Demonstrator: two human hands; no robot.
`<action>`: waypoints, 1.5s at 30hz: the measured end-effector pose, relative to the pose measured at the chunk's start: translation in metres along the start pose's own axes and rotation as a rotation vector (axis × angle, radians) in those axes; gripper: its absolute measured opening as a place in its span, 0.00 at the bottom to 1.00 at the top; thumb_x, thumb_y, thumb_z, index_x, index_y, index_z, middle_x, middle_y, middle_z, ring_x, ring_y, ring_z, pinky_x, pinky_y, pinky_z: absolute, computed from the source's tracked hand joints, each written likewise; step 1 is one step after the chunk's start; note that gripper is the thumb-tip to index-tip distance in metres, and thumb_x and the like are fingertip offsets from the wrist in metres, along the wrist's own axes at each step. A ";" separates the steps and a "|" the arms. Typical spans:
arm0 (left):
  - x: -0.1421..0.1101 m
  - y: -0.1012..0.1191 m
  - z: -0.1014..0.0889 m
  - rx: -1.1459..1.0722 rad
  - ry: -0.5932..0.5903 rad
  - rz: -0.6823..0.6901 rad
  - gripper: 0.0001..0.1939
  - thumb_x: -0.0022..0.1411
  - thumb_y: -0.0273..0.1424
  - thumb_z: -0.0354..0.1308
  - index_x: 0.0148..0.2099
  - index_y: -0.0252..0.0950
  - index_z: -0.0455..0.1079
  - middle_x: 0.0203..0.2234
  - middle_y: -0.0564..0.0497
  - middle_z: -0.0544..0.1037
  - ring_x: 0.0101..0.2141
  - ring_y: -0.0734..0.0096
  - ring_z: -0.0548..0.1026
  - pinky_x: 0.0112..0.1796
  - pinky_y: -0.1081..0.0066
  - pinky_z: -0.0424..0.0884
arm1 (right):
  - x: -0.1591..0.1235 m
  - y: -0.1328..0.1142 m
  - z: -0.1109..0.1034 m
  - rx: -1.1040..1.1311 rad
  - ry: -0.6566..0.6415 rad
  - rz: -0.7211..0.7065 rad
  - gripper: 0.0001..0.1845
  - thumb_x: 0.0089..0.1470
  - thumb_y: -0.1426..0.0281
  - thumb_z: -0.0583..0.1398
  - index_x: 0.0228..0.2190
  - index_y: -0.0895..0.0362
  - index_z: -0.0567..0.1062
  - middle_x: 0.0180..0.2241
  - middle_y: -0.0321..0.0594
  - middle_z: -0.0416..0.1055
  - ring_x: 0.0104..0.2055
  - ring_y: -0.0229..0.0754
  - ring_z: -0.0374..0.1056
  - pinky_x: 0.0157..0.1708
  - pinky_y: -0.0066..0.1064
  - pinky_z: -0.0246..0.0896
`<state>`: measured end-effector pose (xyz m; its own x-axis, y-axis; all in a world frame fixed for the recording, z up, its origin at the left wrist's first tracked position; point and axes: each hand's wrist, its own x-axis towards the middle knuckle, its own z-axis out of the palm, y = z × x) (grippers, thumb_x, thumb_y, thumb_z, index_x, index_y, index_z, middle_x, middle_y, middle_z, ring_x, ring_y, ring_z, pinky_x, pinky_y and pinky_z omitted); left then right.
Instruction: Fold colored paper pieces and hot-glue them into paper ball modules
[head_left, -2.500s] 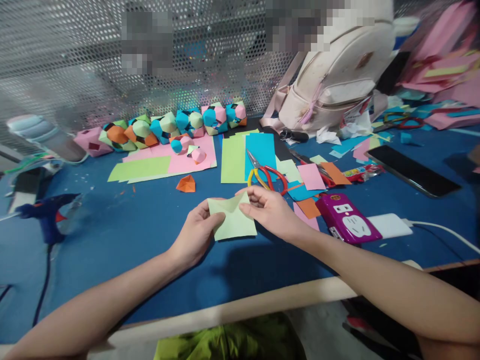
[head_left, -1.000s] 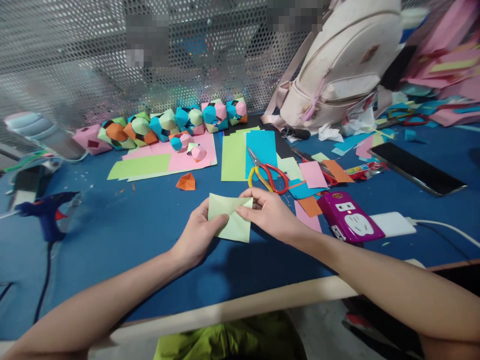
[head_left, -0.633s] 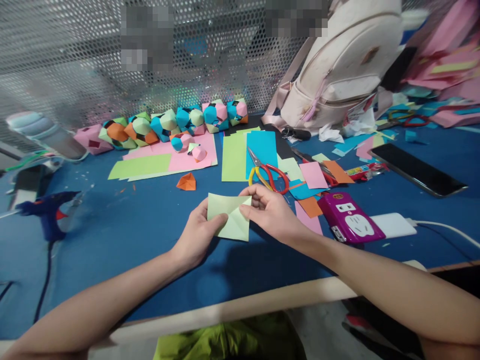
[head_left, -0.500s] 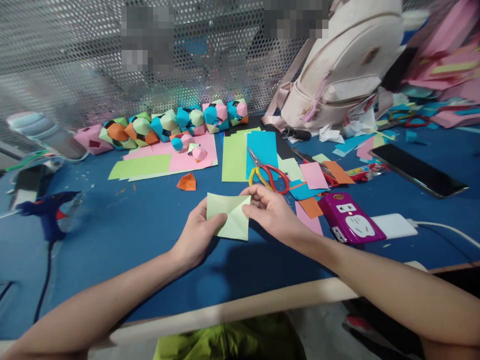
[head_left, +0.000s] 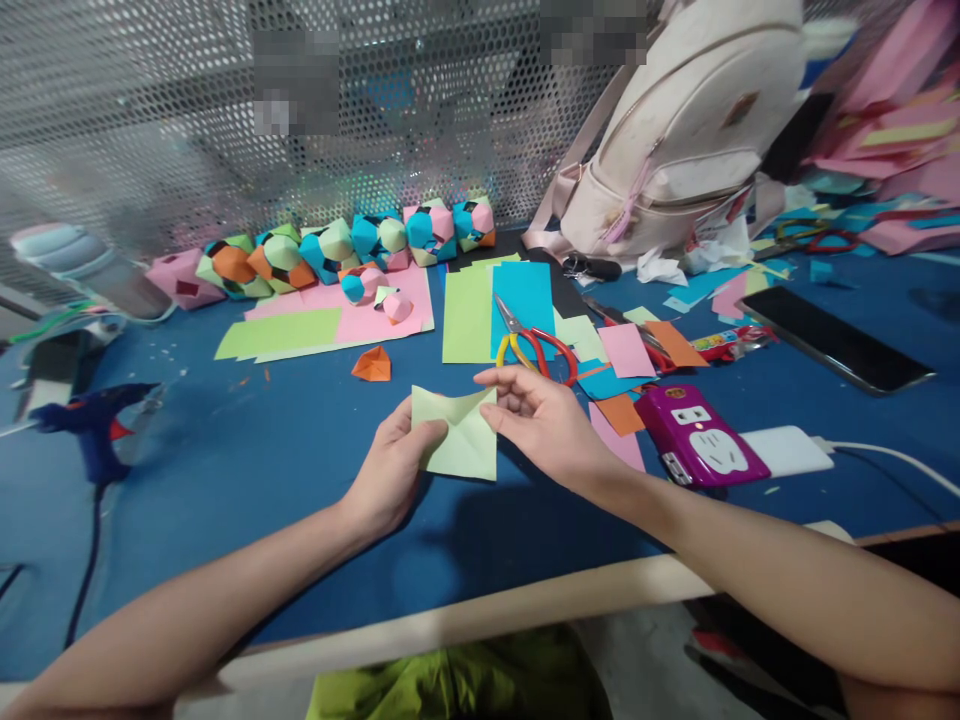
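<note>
Between my hands, above the blue table, is a small square sheet of pale green paper (head_left: 463, 446) with crease lines; its top edge dips in the middle. My left hand (head_left: 390, 458) pinches its left side, thumb lying on the front face. At the upper right corner my right hand (head_left: 536, 415) grips it with the thumb in front and fingers behind. Beyond the sheet rests a folded orange paper piece (head_left: 373, 365). Scissors with red and yellow handles (head_left: 531, 345) lie just past my right hand, partly on blue paper (head_left: 523, 285).
Folded multicoloured paper balls (head_left: 327, 248) line the mesh partition (head_left: 187, 130). A glue gun (head_left: 101, 430) stands left, near a tumbler (head_left: 86, 270). To the right are a purple power socket (head_left: 701, 437), a black phone (head_left: 836, 340), paper scraps (head_left: 628, 350) and a pale backpack (head_left: 675, 150).
The green paper's top edge has bent from nearly straight into a dip, and its creases show more. Both hands keep hold of it, shifted very slightly left.
</note>
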<state>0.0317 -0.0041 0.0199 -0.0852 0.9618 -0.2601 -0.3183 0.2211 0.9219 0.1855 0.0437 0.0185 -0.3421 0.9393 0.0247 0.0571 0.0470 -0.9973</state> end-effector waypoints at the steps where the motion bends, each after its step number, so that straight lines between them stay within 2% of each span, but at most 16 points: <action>1: 0.000 0.000 0.000 -0.002 0.004 0.001 0.08 0.50 0.26 0.61 0.36 0.35 0.72 0.28 0.53 0.78 0.26 0.72 0.72 0.31 0.73 0.66 | 0.001 0.001 0.001 0.025 0.010 0.004 0.14 0.46 0.69 0.60 0.38 0.56 0.71 0.26 0.32 0.61 0.27 0.33 0.59 0.29 0.27 0.61; 10: -0.003 0.002 0.000 0.011 0.019 -0.052 0.10 0.52 0.28 0.60 0.39 0.35 0.70 0.26 0.54 0.76 0.26 0.73 0.71 0.30 0.75 0.66 | 0.001 -0.003 0.004 0.120 -0.012 0.031 0.11 0.43 0.69 0.61 0.31 0.56 0.66 0.25 0.31 0.61 0.28 0.33 0.60 0.31 0.28 0.60; 13: -0.003 -0.002 -0.003 0.035 0.028 -0.071 0.09 0.52 0.31 0.60 0.37 0.35 0.69 0.23 0.55 0.74 0.24 0.74 0.69 0.27 0.76 0.64 | 0.000 -0.005 0.004 0.148 -0.028 0.031 0.12 0.43 0.67 0.62 0.30 0.56 0.65 0.25 0.31 0.62 0.28 0.33 0.60 0.31 0.28 0.59; 18: -0.003 -0.005 -0.003 0.014 0.075 -0.075 0.13 0.48 0.34 0.64 0.37 0.36 0.69 0.21 0.56 0.73 0.22 0.74 0.67 0.25 0.76 0.62 | -0.002 -0.005 0.003 0.163 -0.046 0.040 0.14 0.43 0.63 0.65 0.28 0.56 0.66 0.25 0.31 0.62 0.28 0.34 0.60 0.31 0.28 0.58; 23: -0.002 -0.006 -0.005 0.025 0.056 -0.028 0.15 0.49 0.35 0.64 0.41 0.36 0.71 0.26 0.53 0.76 0.25 0.70 0.70 0.28 0.74 0.65 | -0.004 -0.004 0.006 0.212 -0.096 0.069 0.17 0.40 0.63 0.67 0.29 0.56 0.65 0.23 0.29 0.61 0.26 0.33 0.58 0.29 0.27 0.56; 28: 0.000 -0.006 -0.008 0.063 0.027 0.023 0.16 0.50 0.35 0.64 0.42 0.34 0.73 0.30 0.51 0.77 0.27 0.70 0.70 0.29 0.74 0.66 | -0.005 -0.002 0.007 0.165 -0.103 0.023 0.12 0.44 0.64 0.63 0.29 0.56 0.66 0.23 0.29 0.60 0.25 0.32 0.56 0.28 0.26 0.54; 34: 0.000 -0.009 -0.007 0.081 0.013 0.053 0.15 0.51 0.33 0.63 0.43 0.35 0.72 0.29 0.52 0.78 0.27 0.70 0.72 0.30 0.73 0.66 | -0.005 0.005 0.003 0.065 -0.089 -0.092 0.08 0.49 0.65 0.59 0.29 0.57 0.71 0.24 0.31 0.63 0.26 0.33 0.57 0.29 0.27 0.55; 37: 0.001 -0.009 -0.005 0.051 0.015 0.035 0.16 0.50 0.32 0.63 0.43 0.36 0.72 0.29 0.52 0.78 0.28 0.69 0.73 0.30 0.74 0.66 | -0.004 0.008 0.003 0.079 -0.088 -0.084 0.09 0.47 0.65 0.61 0.31 0.57 0.71 0.24 0.31 0.63 0.27 0.34 0.58 0.30 0.28 0.56; 41: 0.001 -0.009 -0.004 0.041 0.036 0.028 0.17 0.48 0.31 0.64 0.43 0.36 0.72 0.29 0.52 0.79 0.28 0.68 0.74 0.28 0.73 0.66 | -0.004 0.010 0.002 0.159 -0.085 -0.075 0.15 0.42 0.64 0.65 0.32 0.56 0.69 0.27 0.31 0.64 0.30 0.34 0.62 0.33 0.28 0.59; 45: 0.001 -0.009 -0.003 0.046 0.050 0.033 0.19 0.47 0.31 0.64 0.44 0.35 0.72 0.28 0.51 0.79 0.27 0.66 0.75 0.27 0.72 0.67 | -0.005 0.013 -0.001 0.144 -0.107 -0.045 0.14 0.42 0.64 0.66 0.29 0.56 0.68 0.25 0.31 0.64 0.28 0.34 0.61 0.30 0.27 0.59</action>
<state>0.0314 -0.0055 0.0108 -0.1425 0.9598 -0.2419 -0.2712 0.1972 0.9421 0.1893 0.0400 0.0060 -0.4391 0.8958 0.0691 -0.0922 0.0316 -0.9952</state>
